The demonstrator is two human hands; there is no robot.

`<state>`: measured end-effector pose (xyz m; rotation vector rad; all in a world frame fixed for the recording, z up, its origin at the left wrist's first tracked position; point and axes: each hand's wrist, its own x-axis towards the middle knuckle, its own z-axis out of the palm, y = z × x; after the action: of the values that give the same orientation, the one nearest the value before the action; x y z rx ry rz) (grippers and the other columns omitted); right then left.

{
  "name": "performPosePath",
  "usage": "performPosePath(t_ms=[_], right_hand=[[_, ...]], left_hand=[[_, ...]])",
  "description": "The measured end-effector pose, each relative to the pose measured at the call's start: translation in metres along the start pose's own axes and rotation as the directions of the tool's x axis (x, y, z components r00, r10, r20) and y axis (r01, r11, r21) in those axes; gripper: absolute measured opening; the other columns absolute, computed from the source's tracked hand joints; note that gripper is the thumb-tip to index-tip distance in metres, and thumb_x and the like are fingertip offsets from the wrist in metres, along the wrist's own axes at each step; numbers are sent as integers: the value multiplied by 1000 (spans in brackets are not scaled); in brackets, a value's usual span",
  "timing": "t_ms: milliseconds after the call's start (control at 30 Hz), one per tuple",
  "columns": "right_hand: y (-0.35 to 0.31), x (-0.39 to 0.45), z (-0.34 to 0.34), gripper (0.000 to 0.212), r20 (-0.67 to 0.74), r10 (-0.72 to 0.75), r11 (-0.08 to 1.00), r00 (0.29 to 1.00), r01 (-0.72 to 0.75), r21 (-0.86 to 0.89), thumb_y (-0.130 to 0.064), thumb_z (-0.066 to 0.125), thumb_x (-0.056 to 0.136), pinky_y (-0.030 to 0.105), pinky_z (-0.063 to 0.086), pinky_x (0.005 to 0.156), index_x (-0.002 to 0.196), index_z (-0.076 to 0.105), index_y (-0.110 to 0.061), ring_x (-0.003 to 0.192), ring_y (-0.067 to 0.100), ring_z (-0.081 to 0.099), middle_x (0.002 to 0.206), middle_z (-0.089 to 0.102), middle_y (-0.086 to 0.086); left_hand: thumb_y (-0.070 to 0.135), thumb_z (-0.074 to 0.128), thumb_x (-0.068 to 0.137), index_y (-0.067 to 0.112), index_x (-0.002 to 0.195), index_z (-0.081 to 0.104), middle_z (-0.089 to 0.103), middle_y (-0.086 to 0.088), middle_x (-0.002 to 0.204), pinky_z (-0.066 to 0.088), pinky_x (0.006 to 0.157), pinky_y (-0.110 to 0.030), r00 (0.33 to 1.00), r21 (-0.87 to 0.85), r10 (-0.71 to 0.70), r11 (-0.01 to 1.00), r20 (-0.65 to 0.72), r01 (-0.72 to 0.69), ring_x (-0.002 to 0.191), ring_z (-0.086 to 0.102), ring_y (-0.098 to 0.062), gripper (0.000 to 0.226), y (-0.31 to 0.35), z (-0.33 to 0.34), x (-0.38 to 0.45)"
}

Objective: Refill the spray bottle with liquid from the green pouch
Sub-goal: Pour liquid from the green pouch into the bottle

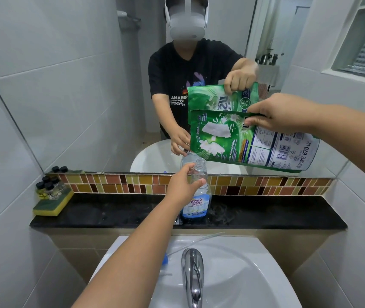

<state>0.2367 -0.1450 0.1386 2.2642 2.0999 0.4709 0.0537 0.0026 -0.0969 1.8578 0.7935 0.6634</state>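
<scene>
A clear spray bottle (199, 198) with a blue-and-white label stands upright on the black counter ledge (119, 212), its neck open with no sprayer on it. My left hand (182, 186) grips the bottle around its shoulder. The green pouch (239, 141) hangs tilted above and to the right of the bottle's mouth, its lower left corner close over the opening. My right hand (277, 115) pinches the pouch's upper edge. Whether liquid is flowing I cannot tell. The sprayer's blue head with its thin dip tube (196, 241) lies on the sink's back rim.
A white sink (250, 276) with a chrome tap (192, 276) lies below the ledge. A yellow-green sponge (52, 204) carrying several small black-capped bottles (49, 187) sits at the ledge's left end. A mirror (88, 96) above the tile strip reflects the person, pouch and bottle.
</scene>
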Motion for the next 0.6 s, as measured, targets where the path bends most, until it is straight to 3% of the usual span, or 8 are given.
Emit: performPosePath(t_ms=[500,600], right_hand=[[2,8,-3,31,-16,-64,997,998,64,-41,-47,51,91,30,40,49,71,51,-24,51,11,50,55,53,-7],[3,10,-3,32,-20,-81,995,996,80,-57,-47,51,91,29,37,48,72,53,-22,51,12,51,56,54,-6]], left_hand=[[39,72,85,34,139,44,56,11,128,35,66,-14,1000,7,6,1000,1,-6,110,50,-9,61,-1,1,0],[39,72,85,34,139,43,56,10,128,38,74,-21,1000,12,8,1000,3,-8,108,47,-7,62,-2,1,0]])
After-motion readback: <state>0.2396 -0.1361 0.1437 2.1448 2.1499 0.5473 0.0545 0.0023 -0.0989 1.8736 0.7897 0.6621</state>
